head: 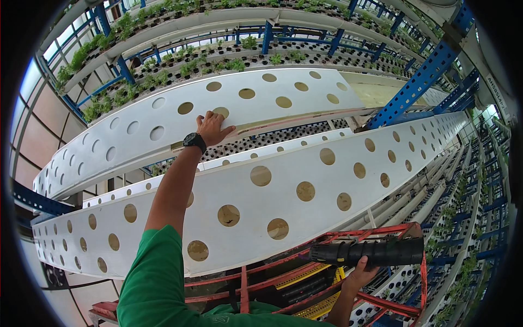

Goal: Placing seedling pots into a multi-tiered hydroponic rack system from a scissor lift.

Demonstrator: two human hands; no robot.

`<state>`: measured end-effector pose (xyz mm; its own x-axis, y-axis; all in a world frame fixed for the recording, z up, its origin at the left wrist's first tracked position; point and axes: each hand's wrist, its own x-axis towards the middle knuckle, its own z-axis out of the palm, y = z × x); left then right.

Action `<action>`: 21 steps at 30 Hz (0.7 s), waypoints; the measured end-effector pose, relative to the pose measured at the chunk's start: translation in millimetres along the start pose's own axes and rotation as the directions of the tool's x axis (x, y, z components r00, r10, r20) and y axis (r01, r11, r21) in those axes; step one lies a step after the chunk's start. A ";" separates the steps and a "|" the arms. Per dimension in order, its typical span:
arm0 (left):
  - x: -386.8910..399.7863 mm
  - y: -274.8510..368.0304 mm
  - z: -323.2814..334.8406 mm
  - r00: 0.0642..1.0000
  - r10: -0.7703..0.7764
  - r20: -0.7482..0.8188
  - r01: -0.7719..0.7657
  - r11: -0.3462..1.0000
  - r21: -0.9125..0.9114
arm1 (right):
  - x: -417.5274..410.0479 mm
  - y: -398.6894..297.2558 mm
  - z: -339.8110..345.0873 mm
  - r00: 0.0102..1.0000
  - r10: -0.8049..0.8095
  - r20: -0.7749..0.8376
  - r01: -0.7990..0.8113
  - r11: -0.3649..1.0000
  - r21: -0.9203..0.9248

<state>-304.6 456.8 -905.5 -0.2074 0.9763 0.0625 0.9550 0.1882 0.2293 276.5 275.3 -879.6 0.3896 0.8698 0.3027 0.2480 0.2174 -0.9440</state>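
Note:
My left hand (211, 129), with a black watch (195, 141) at the wrist, is laid on the upper white perforated panel (261, 108) near its front edge. Its fingers are spread beside one of the round holes and hold nothing. At lower right, my right hand (360, 274) grips a long stack of nested black net cups (380, 251) from below. The stack lies nearly level, across the red metal frame. Between me and the upper panel runs a lower white perforated panel (261, 212), its holes showing a tan surface beneath.
A red metal railing (245, 286) surrounds me, with yellow steps (318, 306) below. Blue perforated posts (412, 90) support the tiers. Green seedlings (235, 64) in black cups fill racks behind, and further planted rows (453, 233) stretch away below right. Beyond the upper panel's right end lies an uncovered trough (380, 92).

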 end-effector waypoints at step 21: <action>-49.2 -51.2 5.0 0.991 -0.007 -0.134 0.007 1.000 0.000 | 1.2 -2.0 0.7 0.998 0.062 -0.023 -0.061 0.996 0.061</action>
<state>-342.2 399.6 -925.2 -0.2410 0.9516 0.1908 0.9535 0.1955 0.2294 275.8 276.2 -877.4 0.4247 0.8712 0.2463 0.1690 0.1910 -0.9669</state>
